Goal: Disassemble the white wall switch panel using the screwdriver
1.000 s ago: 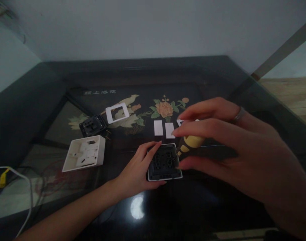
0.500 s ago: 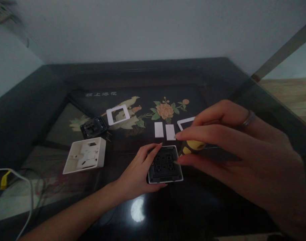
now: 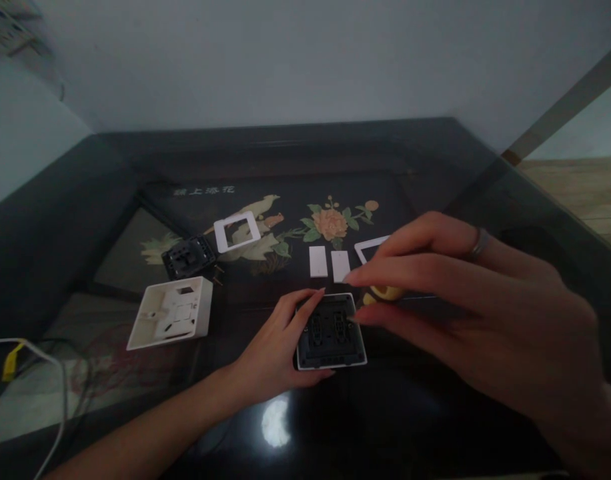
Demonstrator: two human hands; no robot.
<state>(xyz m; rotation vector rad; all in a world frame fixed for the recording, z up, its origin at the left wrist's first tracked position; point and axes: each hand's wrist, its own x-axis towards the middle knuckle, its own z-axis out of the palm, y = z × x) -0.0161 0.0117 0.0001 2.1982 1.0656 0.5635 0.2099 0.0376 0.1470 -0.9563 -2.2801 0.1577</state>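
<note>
My left hand [image 3: 278, 337] grips the left side of a switch module in a white square housing [image 3: 331, 333], thumb and fingers on its edges and its dark inner face upward. Over its right edge hovers my right hand [image 3: 465, 313], wearing a ring. Thumb and forefinger are apart there, the thumb tip close to the module; I see nothing held between them. A yellow and dark object [image 3: 385, 292], perhaps a screwdriver handle, is partly hidden behind those fingers. Just beyond the module are two white rectangular plates [image 3: 318, 261]. A white frame [image 3: 368, 250] is partly covered by my right hand.
At the left stand a white open back box [image 3: 203, 313] and a loose black switch module [image 3: 188, 257] with small screws [image 3: 217, 272] beside it. Another white frame [image 3: 225, 237] is farther back. A white cable [image 3: 60, 387] crosses the left edge of the dark glossy table [image 3: 285, 153].
My right hand has shifted slightly down and left, closer over the module's right edge. The yellow object is more covered. My left hand keeps its hold; the whole view has moved slightly.
</note>
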